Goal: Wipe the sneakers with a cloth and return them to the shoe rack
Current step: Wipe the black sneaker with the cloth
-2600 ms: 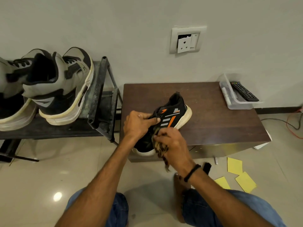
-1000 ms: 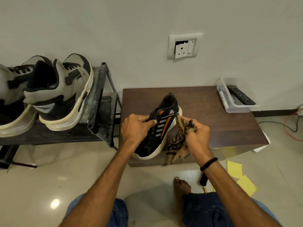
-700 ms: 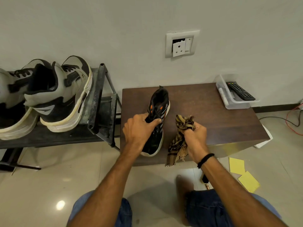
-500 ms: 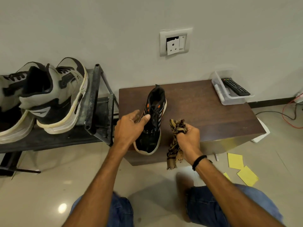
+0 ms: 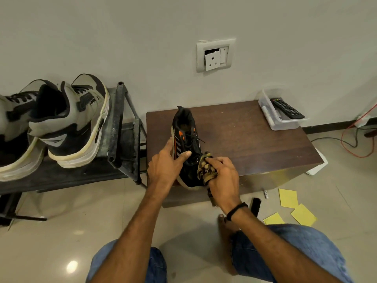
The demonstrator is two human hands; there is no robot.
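Fingers [image 5: 216, 161] of the right hand [image 5: 224, 177] clench the cloth [image 5: 205, 170] against the now-upright sneaker [image 5: 187, 137] (left hand [image 5: 163, 167] clasps it): wiping resumes.

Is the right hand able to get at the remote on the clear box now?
Probably yes: the remote lies uncovered atop the clear box, and nothing stands on the table between. But the right hand grips the cloth.

Plain room corner.
Grey wall [image 5: 102, 27] with loose socket plate [image 5: 215, 56]; glossy tiled floor [image 5: 61, 221]; dark wood table [image 5: 255, 144].
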